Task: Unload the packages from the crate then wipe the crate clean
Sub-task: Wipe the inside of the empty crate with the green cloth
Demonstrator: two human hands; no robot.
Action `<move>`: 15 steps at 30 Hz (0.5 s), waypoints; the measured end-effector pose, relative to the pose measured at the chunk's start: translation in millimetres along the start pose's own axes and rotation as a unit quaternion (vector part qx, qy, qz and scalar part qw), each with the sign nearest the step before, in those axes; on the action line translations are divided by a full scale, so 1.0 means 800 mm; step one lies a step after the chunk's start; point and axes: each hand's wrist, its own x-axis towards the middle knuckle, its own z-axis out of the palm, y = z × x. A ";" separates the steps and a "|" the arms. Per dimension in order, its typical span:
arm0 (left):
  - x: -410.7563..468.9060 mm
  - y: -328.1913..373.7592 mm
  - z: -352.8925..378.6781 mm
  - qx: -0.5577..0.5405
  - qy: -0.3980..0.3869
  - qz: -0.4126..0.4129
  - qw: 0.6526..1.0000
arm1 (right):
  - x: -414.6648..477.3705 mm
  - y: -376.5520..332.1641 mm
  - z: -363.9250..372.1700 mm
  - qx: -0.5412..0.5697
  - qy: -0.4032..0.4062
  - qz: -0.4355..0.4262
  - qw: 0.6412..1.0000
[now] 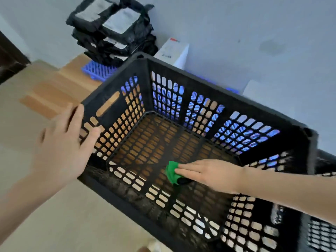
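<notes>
Packages (pixel 111 30) in black wrap with pale labels stand in a stack at the far left, on a blue plastic grid (pixel 98 70) that lies by the wall. Just right of the stack stands a white box (pixel 173 51). The black crate (pixel 218 93) fills the middle of the view. Its walls and bottom are a lattice of holes, and nothing but the cloth and a hand lies inside it. Wood shows through the holes in the bottom.

The right hand (pixel 209 172) reaches in over the right wall. Its fingers are straight and flat, pressing a green cloth (pixel 172 172) onto the inside of the crate, where the bottom meets the near wall.

The left hand (pixel 63 142) is at the left wall, blurred. Its fingers lie straight along the rim beside the handle slot, and its thumb rests on the inner face of that wall. It holds nothing else.

Part of a second black crate (pixel 323 233) shows at the near right edge.
</notes>
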 end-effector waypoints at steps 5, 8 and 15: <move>0.005 0.003 -0.008 0.069 -0.006 0.137 0.988 | -0.013 -0.030 -0.039 0.096 0.054 0.195 0.975; 0.028 0.017 -0.008 0.109 -0.011 0.279 0.954 | -0.013 -0.038 -0.050 0.101 0.094 0.254 0.957; 0.116 0.098 0.002 0.103 0.001 0.500 0.860 | -0.012 -0.033 -0.076 0.129 0.148 0.372 0.907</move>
